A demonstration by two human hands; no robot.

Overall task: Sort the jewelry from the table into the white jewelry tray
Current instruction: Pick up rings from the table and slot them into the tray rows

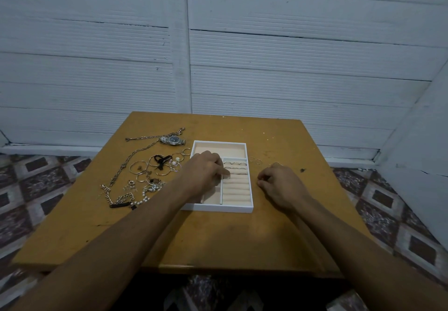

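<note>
Left hand (206, 168) pinches a ring (228, 177) into the white jewelry tray (218, 208) roll slots so it stands snug. Right hand (278, 184) curls beside loose rings (256, 160) on the table (218, 242); can't tell if it's holding one.

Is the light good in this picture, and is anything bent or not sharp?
Head view: dim, bluish light, no glare; the wall boards bow from the wide lens; the arms throw a soft shadow on the table; rings in the tray too small to look sharp.
</note>
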